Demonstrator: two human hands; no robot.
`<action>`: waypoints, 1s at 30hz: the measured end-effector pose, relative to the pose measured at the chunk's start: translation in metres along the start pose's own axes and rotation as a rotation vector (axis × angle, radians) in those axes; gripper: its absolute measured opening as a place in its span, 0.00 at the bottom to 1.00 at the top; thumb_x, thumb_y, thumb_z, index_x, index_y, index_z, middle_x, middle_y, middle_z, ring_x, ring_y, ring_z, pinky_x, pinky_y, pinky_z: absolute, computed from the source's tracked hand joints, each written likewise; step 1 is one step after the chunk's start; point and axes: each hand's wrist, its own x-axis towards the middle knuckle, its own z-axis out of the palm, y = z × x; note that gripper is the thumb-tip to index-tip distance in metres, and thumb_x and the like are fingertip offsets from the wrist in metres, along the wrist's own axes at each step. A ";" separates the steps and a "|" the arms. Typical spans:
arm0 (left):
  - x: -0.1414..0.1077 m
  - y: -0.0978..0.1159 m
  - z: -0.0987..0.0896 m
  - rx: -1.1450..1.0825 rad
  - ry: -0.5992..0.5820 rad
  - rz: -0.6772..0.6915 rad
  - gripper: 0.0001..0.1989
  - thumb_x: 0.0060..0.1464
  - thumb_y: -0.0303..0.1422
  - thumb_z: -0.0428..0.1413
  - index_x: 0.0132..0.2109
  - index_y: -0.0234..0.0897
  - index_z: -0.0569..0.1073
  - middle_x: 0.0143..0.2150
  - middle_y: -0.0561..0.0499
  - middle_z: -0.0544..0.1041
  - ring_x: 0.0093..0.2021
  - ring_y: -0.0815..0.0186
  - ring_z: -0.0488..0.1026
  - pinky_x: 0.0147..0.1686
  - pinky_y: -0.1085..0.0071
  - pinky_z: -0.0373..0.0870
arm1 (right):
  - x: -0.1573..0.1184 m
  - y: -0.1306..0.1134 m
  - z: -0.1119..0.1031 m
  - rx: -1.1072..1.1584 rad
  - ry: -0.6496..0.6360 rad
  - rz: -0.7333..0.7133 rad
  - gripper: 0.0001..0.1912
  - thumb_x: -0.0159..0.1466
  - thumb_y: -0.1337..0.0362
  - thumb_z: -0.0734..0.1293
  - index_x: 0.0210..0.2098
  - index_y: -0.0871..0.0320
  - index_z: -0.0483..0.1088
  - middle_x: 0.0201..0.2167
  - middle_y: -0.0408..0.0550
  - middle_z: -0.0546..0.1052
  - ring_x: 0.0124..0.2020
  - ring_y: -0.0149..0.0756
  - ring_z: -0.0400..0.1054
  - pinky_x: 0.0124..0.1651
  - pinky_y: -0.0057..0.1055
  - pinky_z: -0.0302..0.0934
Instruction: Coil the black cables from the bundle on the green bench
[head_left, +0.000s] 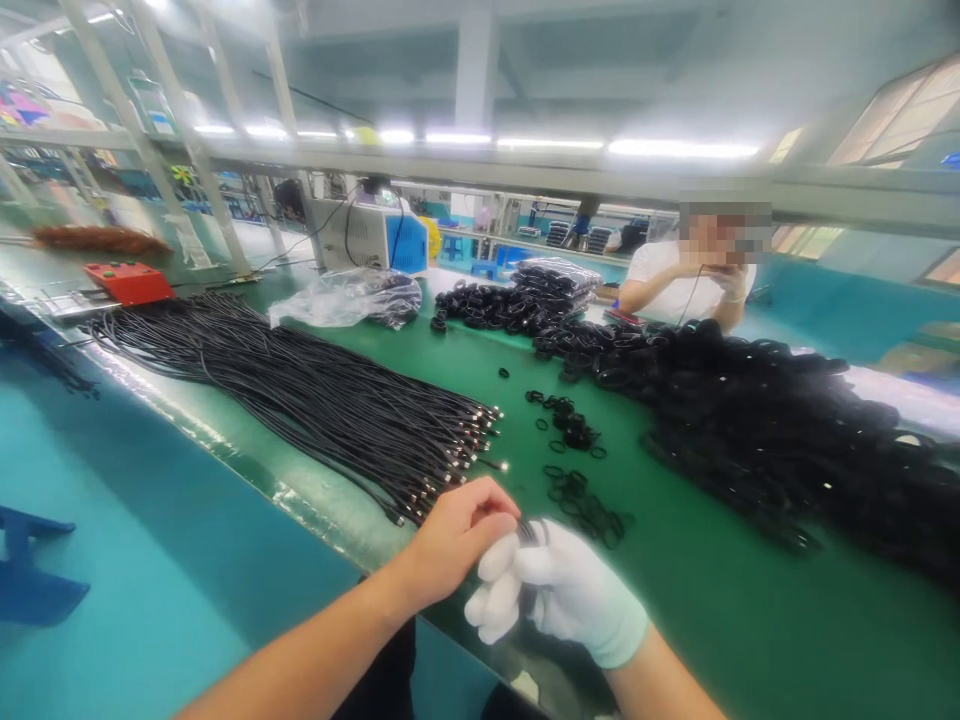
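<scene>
My left hand [454, 535] is bare, its thumb and fingers pinched together against the gloved fingers of my right hand. In a white glove, my right hand [574, 590] is closed around a coiled black cable [531, 533]. A few dark loops show between the two hands; most of the coil is hidden by the fingers. Just beyond my left hand lies a long bundle of straight black cables [300, 385], their metal plugs fanned toward me. Small black bands [581, 495] are scattered on the green table past my right hand.
The green table [465, 360] bears a large heap of coiled black cables [750, 420] at right. Further off are a clear plastic bag [337, 300], a blue-and-white machine [375, 235] and a red box [129, 282]. A co-worker [690, 280] sits across the table.
</scene>
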 end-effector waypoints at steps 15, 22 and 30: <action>-0.016 0.000 0.002 0.189 -0.111 0.095 0.07 0.51 0.24 0.52 0.39 0.36 0.66 0.34 0.54 0.70 0.31 0.71 0.67 0.31 0.74 0.67 | -0.011 -0.022 0.011 -0.208 -0.181 0.115 0.15 0.56 0.62 0.66 0.35 0.70 0.76 0.29 0.59 0.79 0.35 0.45 0.74 0.46 0.44 0.64; -0.032 -0.002 0.017 0.367 0.144 0.365 0.11 0.54 0.21 0.47 0.42 0.37 0.68 0.37 0.51 0.71 0.36 0.69 0.70 0.36 0.73 0.70 | -0.016 -0.036 0.028 -0.388 -0.210 0.155 0.15 0.59 0.60 0.65 0.35 0.67 0.77 0.27 0.54 0.79 0.32 0.37 0.72 0.45 0.35 0.64; -0.093 -0.049 -0.058 0.891 0.540 0.403 0.10 0.56 0.24 0.51 0.41 0.45 0.72 0.39 0.54 0.74 0.38 0.68 0.74 0.42 0.74 0.70 | -0.061 -0.035 0.036 -0.652 0.174 0.003 0.22 0.61 0.55 0.64 0.53 0.53 0.68 0.59 0.51 0.64 0.60 0.46 0.57 0.62 0.43 0.49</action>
